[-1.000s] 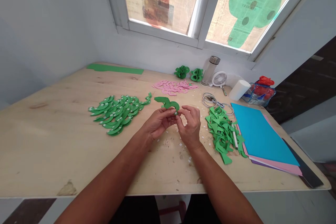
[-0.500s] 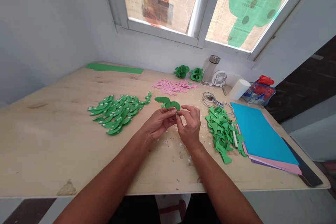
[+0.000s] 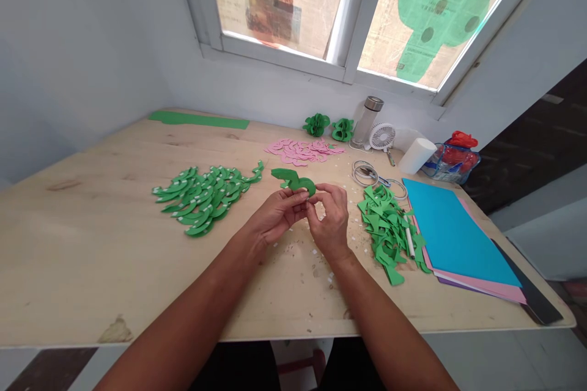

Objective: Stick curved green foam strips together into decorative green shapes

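Note:
A curved green foam piece is pinched in my left hand, its pointed end reaching up and left. My right hand has thumb and index finger pressed together at the lower right edge of the piece; whatever lies between those fingertips is too small to make out. Left of my hands lies a spread of curved green pieces with small white squares on them. Pink cut pieces are heaped beyond my hands.
Green scraps with a white pen lie at the right, beside blue sheets. Tape rolls, a white fan, a bottle and two green paper shapes stand farther back. A green strip lies back left.
My right fingertips have shifted slightly at the edge of the green piece. The piece stays in my left hand, almost unmoved.

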A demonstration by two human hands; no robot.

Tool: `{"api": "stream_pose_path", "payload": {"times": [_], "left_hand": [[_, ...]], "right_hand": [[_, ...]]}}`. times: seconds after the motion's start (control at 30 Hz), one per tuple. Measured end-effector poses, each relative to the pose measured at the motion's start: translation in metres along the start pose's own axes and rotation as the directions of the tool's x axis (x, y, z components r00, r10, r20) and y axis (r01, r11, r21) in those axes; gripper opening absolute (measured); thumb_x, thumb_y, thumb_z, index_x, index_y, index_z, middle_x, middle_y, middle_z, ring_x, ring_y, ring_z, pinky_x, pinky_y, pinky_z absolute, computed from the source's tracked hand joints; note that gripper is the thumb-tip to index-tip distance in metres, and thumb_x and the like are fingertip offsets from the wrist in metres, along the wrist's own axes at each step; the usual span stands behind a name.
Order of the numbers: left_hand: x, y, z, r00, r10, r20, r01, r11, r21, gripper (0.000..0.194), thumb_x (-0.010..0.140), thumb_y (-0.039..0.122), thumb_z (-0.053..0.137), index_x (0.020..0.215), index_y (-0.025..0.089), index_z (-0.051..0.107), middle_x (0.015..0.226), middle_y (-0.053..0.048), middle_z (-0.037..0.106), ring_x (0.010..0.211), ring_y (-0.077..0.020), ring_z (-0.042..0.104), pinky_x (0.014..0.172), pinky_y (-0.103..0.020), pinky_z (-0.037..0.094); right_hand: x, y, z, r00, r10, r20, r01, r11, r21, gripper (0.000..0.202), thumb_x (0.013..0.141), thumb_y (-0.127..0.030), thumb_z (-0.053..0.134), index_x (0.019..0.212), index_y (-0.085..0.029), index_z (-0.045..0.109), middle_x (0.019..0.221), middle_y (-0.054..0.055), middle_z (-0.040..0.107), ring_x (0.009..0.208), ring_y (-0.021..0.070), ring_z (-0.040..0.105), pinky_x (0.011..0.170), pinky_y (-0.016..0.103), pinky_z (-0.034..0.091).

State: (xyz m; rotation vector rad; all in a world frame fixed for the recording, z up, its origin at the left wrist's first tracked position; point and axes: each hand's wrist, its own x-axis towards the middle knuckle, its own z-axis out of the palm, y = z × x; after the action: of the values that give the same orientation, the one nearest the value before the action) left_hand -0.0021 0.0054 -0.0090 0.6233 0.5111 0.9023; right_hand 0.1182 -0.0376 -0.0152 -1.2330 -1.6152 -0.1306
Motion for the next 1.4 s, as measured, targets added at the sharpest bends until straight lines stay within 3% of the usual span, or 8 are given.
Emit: {"api": "stream_pose_path", "payload": {"times": [0.17, 0.3, 0.53, 0.63, 0.77, 1.1, 1.23, 1.4], "left_hand": [[-0.001, 0.002, 0.001, 1.000, 0.017, -0.023, -0.018, 1.000, -0.010, 0.013, 0.065, 0.009, 0.074, 0.074, 0.012, 0.065, 0.069, -0.001, 0.067, 0.064, -0.0097, 0.063, 0.067, -0.021, 0.052], [-0.001, 0.002, 0.001, 0.998, 0.035, -0.049, -0.033, 0.998, 0.047, 0.015, 0.066, 0.013, 0.074, 0.076, 0.013, 0.064, 0.070, -0.001, 0.068, 0.066, -0.0120, 0.065, 0.069, -0.025, 0.053], [-0.001, 0.000, 0.002, 0.996, 0.076, -0.051, -0.062, 0.971, 0.231, 0.027, 0.063, 0.024, 0.078, 0.082, 0.012, 0.064, 0.071, -0.003, 0.067, 0.063, -0.0120, 0.063, 0.067, -0.026, 0.052], [-0.002, 0.001, 0.003, 0.994, 0.087, -0.060, -0.065, 0.949, 0.308, 0.027, 0.064, 0.029, 0.077, 0.081, 0.012, 0.064, 0.068, -0.003, 0.066, 0.062, -0.0128, 0.063, 0.067, -0.028, 0.052], [-0.003, 0.003, 0.002, 0.995, 0.089, -0.047, -0.065, 0.920, 0.385, 0.031, 0.060, 0.028, 0.079, 0.082, 0.012, 0.065, 0.071, -0.004, 0.067, 0.067, -0.0156, 0.065, 0.067, -0.029, 0.052], [-0.003, 0.001, 0.002, 0.990, 0.134, -0.039, -0.098, 0.868, 0.487, 0.030, 0.057, 0.029, 0.079, 0.077, 0.012, 0.066, 0.065, -0.003, 0.066, 0.061, -0.0143, 0.062, 0.062, -0.028, 0.049], [-0.003, 0.001, 0.004, 0.981, 0.187, -0.047, -0.137, 0.847, 0.513, 0.028, 0.056, 0.031, 0.078, 0.073, 0.012, 0.065, 0.063, -0.003, 0.064, 0.059, -0.0141, 0.060, 0.059, -0.027, 0.048], [-0.003, 0.002, 0.003, 0.977, 0.203, -0.070, -0.137, 0.843, 0.521, 0.026, 0.056, 0.029, 0.078, 0.070, 0.013, 0.065, 0.063, -0.002, 0.063, 0.057, -0.0130, 0.059, 0.058, -0.026, 0.048]], "right_hand": [[0.001, -0.001, -0.001, 0.998, 0.047, -0.032, -0.045, 0.997, 0.069, 0.006, 0.079, -0.016, 0.054, 0.083, -0.020, 0.057, 0.094, 0.008, 0.060, 0.097, 0.0217, 0.054, 0.086, 0.038, 0.043], [-0.001, 0.003, 0.000, 0.968, 0.250, -0.024, -0.242, 0.953, 0.181, 0.016, 0.081, -0.023, 0.053, 0.095, -0.018, 0.058, 0.093, 0.007, 0.062, 0.089, 0.0193, 0.056, 0.080, 0.034, 0.045], [-0.001, 0.016, 0.008, 0.817, 0.538, 0.207, -0.569, 0.693, 0.442, 0.018, 0.075, -0.034, 0.057, 0.078, -0.017, 0.063, 0.072, 0.001, 0.065, 0.068, 0.0154, 0.057, 0.067, 0.028, 0.044], [0.002, 0.014, 0.008, 0.767, 0.590, 0.253, -0.615, 0.562, 0.553, 0.018, 0.072, -0.035, 0.060, 0.070, -0.017, 0.061, 0.064, -0.002, 0.061, 0.061, 0.0132, 0.054, 0.063, 0.027, 0.043], [0.005, 0.009, 0.006, 0.730, 0.630, 0.267, -0.629, 0.465, 0.623, 0.017, 0.069, -0.034, 0.062, 0.066, -0.017, 0.059, 0.060, -0.004, 0.058, 0.057, 0.0116, 0.052, 0.060, 0.025, 0.041], [0.005, 0.009, 0.006, 0.706, 0.600, 0.376, -0.655, 0.352, 0.669, 0.016, 0.068, -0.033, 0.063, 0.068, -0.018, 0.059, 0.058, -0.004, 0.057, 0.054, 0.0106, 0.051, 0.056, 0.024, 0.041], [0.006, 0.009, 0.005, 0.705, 0.619, 0.345, -0.660, 0.395, 0.640, 0.015, 0.067, -0.032, 0.064, 0.065, -0.018, 0.058, 0.057, -0.005, 0.057, 0.053, 0.0103, 0.050, 0.055, 0.024, 0.039], [0.004, 0.011, 0.006, 0.736, 0.576, 0.356, -0.651, 0.457, 0.606, 0.014, 0.068, -0.031, 0.064, 0.068, -0.018, 0.059, 0.061, -0.003, 0.060, 0.058, 0.0119, 0.054, 0.058, 0.025, 0.042]]}}
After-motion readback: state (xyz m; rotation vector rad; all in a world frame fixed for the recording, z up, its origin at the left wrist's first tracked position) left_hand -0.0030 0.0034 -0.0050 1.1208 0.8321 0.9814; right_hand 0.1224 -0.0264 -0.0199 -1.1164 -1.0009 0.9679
